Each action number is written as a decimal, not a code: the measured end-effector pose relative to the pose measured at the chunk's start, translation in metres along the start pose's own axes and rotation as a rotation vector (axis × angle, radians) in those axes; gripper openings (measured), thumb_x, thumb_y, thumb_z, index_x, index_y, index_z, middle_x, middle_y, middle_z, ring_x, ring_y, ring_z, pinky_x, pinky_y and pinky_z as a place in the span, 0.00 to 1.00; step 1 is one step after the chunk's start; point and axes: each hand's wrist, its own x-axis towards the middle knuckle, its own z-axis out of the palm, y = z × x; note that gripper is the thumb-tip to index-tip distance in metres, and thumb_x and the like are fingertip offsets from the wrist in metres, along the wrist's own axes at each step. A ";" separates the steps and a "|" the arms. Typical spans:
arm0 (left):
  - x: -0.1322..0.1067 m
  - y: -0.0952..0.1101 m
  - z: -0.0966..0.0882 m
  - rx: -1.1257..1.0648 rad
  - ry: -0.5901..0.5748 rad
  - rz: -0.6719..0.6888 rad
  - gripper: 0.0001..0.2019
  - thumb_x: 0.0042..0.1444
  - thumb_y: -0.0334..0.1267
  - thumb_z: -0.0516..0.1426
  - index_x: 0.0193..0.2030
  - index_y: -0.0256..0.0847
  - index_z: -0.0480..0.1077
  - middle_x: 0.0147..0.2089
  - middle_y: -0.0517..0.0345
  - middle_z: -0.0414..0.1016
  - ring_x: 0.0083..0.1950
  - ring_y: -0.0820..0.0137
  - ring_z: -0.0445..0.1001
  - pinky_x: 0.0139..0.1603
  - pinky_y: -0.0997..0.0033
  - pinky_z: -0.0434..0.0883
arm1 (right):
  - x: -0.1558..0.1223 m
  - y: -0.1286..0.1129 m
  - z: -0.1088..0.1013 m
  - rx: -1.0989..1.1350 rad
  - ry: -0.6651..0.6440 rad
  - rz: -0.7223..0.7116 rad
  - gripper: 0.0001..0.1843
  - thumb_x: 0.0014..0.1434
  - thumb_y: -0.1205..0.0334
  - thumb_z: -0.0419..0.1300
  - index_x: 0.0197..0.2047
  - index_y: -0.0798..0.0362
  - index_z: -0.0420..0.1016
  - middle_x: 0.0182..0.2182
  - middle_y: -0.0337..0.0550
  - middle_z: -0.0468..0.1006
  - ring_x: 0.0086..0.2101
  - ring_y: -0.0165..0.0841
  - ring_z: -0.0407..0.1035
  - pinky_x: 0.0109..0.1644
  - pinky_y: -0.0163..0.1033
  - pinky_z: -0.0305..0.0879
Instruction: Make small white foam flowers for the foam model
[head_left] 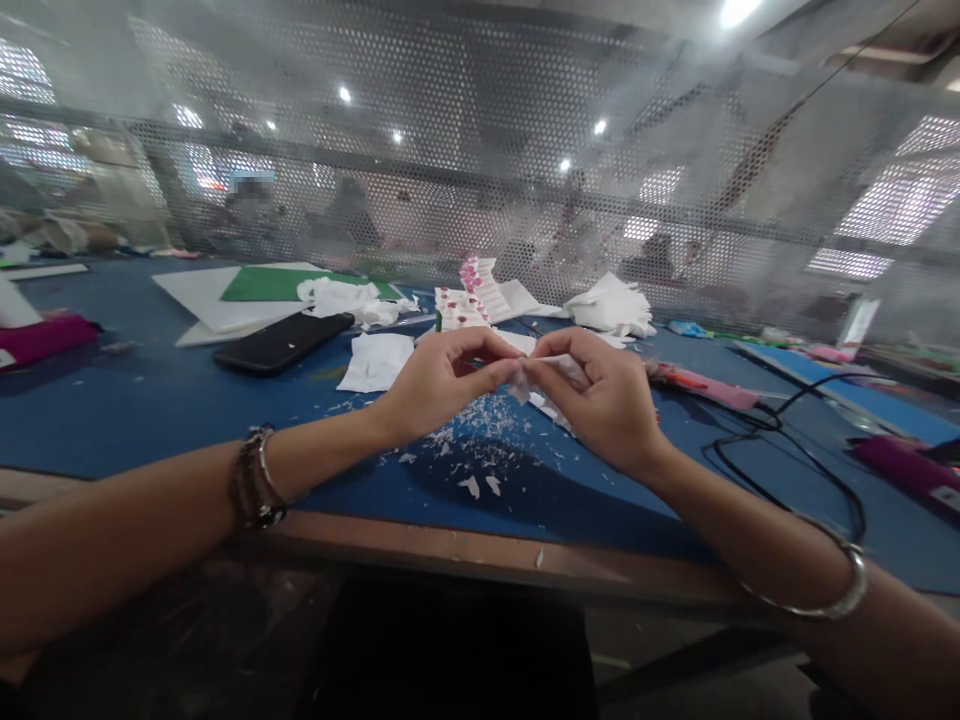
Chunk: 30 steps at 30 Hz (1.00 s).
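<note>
My left hand (454,378) and my right hand (600,395) meet fingertip to fingertip over the blue table. Between them is a small piece of white tissue paper (519,385), pinched by the thumb and fingers of each hand. Part of the paper is hidden inside my right hand. Below, many tiny white paper scraps (487,440) are scattered on the blue surface, with two larger bits nearer the edge. A folded white paper square (377,362) lies just left of my left hand.
A black phone (285,342), a green sheet (270,284) and crumpled tissue (349,298) lie at the left. More white tissue (611,305) is heaped behind my right hand. A pink corded tool (709,387) lies at the right, its black cable (817,465) looping forward. A perforated metal screen (420,130) stands behind.
</note>
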 end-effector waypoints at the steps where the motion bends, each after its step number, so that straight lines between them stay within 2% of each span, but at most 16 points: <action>1: -0.001 0.001 0.000 0.027 0.004 0.018 0.07 0.48 0.37 0.57 0.32 0.35 0.69 0.31 0.57 0.72 0.31 0.76 0.69 0.31 0.79 0.68 | 0.000 0.000 0.001 0.000 0.015 -0.009 0.05 0.51 0.63 0.56 0.28 0.55 0.69 0.23 0.35 0.72 0.24 0.25 0.63 0.28 0.30 0.57; 3: -0.002 0.002 0.000 0.090 0.015 0.061 0.08 0.47 0.38 0.58 0.32 0.35 0.69 0.32 0.56 0.72 0.33 0.75 0.69 0.32 0.78 0.68 | -0.001 -0.001 0.003 -0.005 0.034 -0.019 0.05 0.52 0.62 0.56 0.28 0.54 0.68 0.22 0.35 0.72 0.23 0.24 0.63 0.27 0.30 0.57; 9: -0.002 0.004 -0.003 0.305 0.057 0.150 0.05 0.49 0.36 0.57 0.29 0.37 0.70 0.30 0.58 0.73 0.32 0.75 0.68 0.30 0.77 0.64 | -0.001 0.000 0.001 0.024 0.007 -0.002 0.05 0.52 0.62 0.56 0.28 0.54 0.69 0.23 0.35 0.71 0.23 0.24 0.62 0.26 0.30 0.56; 13: 0.002 0.004 -0.003 0.097 0.012 0.040 0.05 0.48 0.36 0.57 0.30 0.36 0.69 0.30 0.58 0.73 0.31 0.76 0.68 0.31 0.78 0.66 | 0.006 0.002 -0.007 0.117 -0.071 0.023 0.06 0.51 0.61 0.56 0.28 0.55 0.70 0.20 0.34 0.69 0.20 0.22 0.59 0.23 0.29 0.55; 16: 0.004 0.005 -0.003 -0.061 -0.016 -0.045 0.05 0.47 0.35 0.57 0.30 0.35 0.68 0.28 0.59 0.72 0.29 0.77 0.68 0.30 0.78 0.66 | 0.009 0.001 -0.010 0.235 -0.102 0.108 0.06 0.51 0.61 0.56 0.28 0.55 0.70 0.18 0.33 0.68 0.17 0.21 0.56 0.19 0.29 0.52; 20: 0.004 0.007 -0.004 -0.192 -0.049 -0.083 0.07 0.44 0.37 0.59 0.28 0.36 0.68 0.27 0.61 0.70 0.28 0.77 0.67 0.29 0.78 0.66 | 0.008 -0.003 -0.007 0.511 -0.140 0.244 0.04 0.50 0.63 0.55 0.27 0.55 0.66 0.17 0.31 0.65 0.15 0.19 0.55 0.15 0.27 0.47; 23: 0.003 0.006 -0.004 -0.248 -0.071 -0.097 0.07 0.44 0.37 0.60 0.28 0.36 0.68 0.26 0.61 0.69 0.28 0.78 0.66 0.29 0.79 0.66 | 0.008 -0.005 -0.004 0.668 -0.157 0.277 0.04 0.49 0.67 0.55 0.24 0.55 0.63 0.17 0.31 0.64 0.16 0.18 0.56 0.16 0.26 0.50; 30: 0.003 0.004 -0.002 -0.312 -0.030 -0.125 0.10 0.41 0.39 0.61 0.28 0.37 0.67 0.26 0.63 0.69 0.27 0.78 0.67 0.28 0.79 0.66 | 0.006 -0.009 0.000 0.692 -0.171 0.297 0.04 0.49 0.66 0.55 0.25 0.56 0.64 0.19 0.33 0.66 0.18 0.19 0.58 0.18 0.26 0.54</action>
